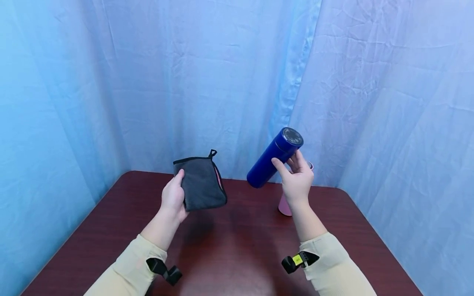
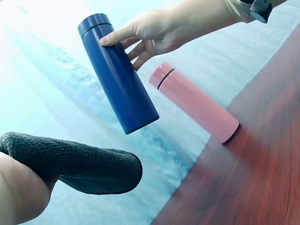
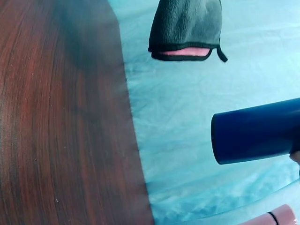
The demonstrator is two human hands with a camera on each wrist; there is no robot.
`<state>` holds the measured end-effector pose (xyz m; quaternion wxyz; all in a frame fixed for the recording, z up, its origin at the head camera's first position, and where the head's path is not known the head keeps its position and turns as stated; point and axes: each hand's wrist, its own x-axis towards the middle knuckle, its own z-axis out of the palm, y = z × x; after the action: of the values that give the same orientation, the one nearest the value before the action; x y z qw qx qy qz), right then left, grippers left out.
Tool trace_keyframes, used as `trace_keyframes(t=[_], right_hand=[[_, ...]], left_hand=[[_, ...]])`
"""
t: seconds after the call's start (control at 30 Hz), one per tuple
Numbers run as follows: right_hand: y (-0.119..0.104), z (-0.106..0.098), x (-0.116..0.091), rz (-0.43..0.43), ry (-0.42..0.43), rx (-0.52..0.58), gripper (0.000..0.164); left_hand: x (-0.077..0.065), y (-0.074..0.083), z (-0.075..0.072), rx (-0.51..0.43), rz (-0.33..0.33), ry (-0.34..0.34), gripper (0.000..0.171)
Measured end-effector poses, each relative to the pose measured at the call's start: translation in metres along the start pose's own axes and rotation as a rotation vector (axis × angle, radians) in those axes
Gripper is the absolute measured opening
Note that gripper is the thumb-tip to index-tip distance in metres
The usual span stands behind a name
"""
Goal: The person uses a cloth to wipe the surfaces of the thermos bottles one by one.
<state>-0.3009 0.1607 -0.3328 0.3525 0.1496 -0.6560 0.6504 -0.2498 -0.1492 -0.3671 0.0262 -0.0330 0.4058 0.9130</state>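
Observation:
My left hand (image 1: 174,197) grips a folded dark grey cloth (image 1: 201,185) by its left side, thumb on top. The cloth has black edging, a small hanging loop and a pink inner face, which shows at the fold in the right wrist view. In my right hand (image 1: 298,181) is a blue thermos bottle (image 1: 268,162), held near its lid and tilted in the air, its base toward the lower left. A pink thermos bottle (image 2: 199,105) stands on the table behind the right hand, which partly hides it in the head view. Cloth and blue bottle are apart.
The dark red wooden table (image 1: 229,255) lies below both hands. Light blue curtains (image 1: 222,82) hang close behind its far edge and along both sides. Each forearm wears a black strap mount (image 1: 163,271) over its sleeve.

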Motion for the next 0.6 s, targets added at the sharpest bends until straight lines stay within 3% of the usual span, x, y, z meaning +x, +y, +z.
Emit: trace_keyframes(t=[0.3, 0.6], right_hand=[[0.035, 0.016, -0.002, 0.081, -0.024, -0.067, 0.07], [0.063, 0.022, -0.015, 0.218, -0.027, -0.169, 0.081]], left_hand=[[0.002, 0.003, -0.018, 0.02, 0.004, 0.047, 0.06], [0.001, 0.005, -0.032, 0.05, -0.014, 0.09, 0.063]])
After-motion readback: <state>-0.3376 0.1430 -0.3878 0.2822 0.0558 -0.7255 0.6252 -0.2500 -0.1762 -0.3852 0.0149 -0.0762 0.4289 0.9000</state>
